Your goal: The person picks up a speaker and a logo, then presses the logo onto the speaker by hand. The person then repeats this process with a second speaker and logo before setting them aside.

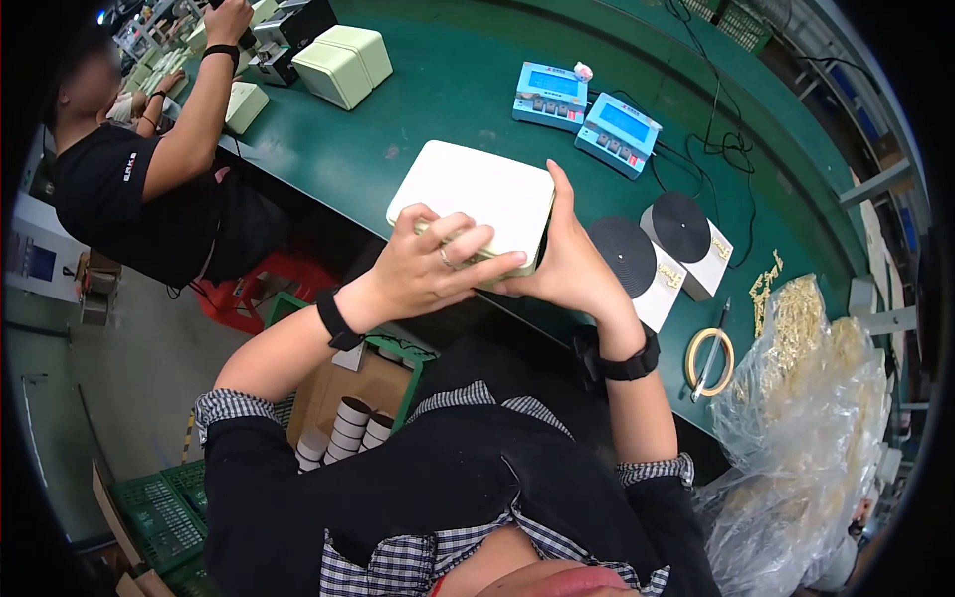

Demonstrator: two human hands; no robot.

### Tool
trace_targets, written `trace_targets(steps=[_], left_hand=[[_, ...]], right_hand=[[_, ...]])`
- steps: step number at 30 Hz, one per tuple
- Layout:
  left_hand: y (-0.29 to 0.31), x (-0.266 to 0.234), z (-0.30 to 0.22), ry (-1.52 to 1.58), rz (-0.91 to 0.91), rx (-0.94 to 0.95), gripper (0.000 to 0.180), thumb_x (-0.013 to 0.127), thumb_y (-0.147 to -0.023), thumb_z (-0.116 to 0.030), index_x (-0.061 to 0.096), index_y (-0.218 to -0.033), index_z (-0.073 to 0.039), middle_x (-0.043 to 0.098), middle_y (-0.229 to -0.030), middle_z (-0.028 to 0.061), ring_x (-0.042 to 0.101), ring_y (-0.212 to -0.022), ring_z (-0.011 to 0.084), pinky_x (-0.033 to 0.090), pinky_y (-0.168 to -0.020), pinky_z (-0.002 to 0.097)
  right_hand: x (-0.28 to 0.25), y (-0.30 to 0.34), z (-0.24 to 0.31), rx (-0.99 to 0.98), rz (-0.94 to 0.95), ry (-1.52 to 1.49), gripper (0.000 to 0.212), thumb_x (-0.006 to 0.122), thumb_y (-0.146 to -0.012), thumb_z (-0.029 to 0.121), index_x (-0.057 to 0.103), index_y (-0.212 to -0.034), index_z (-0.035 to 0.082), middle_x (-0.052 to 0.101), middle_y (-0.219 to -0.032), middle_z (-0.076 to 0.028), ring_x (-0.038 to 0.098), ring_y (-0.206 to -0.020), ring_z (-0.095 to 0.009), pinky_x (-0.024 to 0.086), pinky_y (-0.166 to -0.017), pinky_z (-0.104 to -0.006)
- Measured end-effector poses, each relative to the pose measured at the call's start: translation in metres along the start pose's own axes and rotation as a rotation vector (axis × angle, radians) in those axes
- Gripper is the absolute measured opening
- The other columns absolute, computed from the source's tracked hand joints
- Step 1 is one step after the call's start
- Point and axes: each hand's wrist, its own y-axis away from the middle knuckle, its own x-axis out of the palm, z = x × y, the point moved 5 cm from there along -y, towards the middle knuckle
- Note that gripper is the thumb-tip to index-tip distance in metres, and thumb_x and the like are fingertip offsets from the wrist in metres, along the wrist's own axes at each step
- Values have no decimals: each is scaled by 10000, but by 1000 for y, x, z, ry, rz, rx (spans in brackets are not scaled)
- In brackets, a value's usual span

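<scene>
The white box [473, 194], with pale green sides, is up in both hands above the near edge of the green tabletop [448, 90]. The left hand [423, 269] grasps it from its near left side, fingers spread over the near rim; the right hand [577, 264] grasps its right side, with the fingers stretched up along that edge.

Beyond the white box, a bare stretch of tabletop gives open room as far as two blue devices [617, 132] to its far right and a closed pale green case [343, 65] to its far left. Room is tighter to the right of the white box, just past the right hand, where two black round pads [681, 227] sit on white blocks. Farther right and nearer than the box, a tape roll [689, 360] and a pen [707, 368] lie together close to the tabletop's edge.

Well to the right of the white box, a clear plastic bag [796, 388] holds many small gold-coloured pieces. Below and nearer than the white box, off the tabletop, a green crate [411, 390] holds a cardboard lining [323, 393] and white cylinders [346, 430] with dark tops. Left of the white box and lower, a red stool [234, 310] stands on the floor; a co-worker [149, 189] is beside the tabletop, also to its left.
</scene>
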Motion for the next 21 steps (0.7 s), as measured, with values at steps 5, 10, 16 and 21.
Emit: trace_targets(steps=[5, 10, 16, 21], left_hand=[[-31, -29, 46, 291, 235, -177, 965, 831, -491, -346, 498, -1368, -117, 507, -1254, 144, 488, -1166, 318, 367, -962, 451], [-33, 6, 91, 544, 470, -150, 1027, 846, -480, -345, 444, -1387, -78, 496, -1291, 181, 477, -1208, 330, 370, -981, 469], [-12, -36, 86, -71, 134, -69, 767, 785, -665, -297, 454, -1340, -145, 520, -1308, 45, 502, -1173, 200, 330, -1028, 428], [20, -56, 78, -380, -202, 36, 522, 704, -814, -280, 481, -1284, -241, 543, -1274, -87, 495, -1159, 139, 309, -1049, 412]], right_hand=[[13, -2, 1, -13, -44, 114, 1402, 923, -524, 130, -64, -1516, 40, 421, -1398, -270, 421, -1328, -409, 353, -1105, -433], [14, -5, 5, -36, -50, 32, 1441, 926, -511, 134, -107, -1509, 26, 403, -1404, -278, 398, -1342, -410, 339, -1114, -435], [17, -5, 14, -7, -41, 58, 1345, 922, -518, 207, 47, -1522, 19, 393, -1409, -264, 382, -1336, -412, 309, -1129, -463], [27, -20, 35, -166, 144, 558, 1196, 913, -530, 307, 248, -1466, -28, 431, -1349, -241, 466, -1221, -412, 325, -1118, -453]])
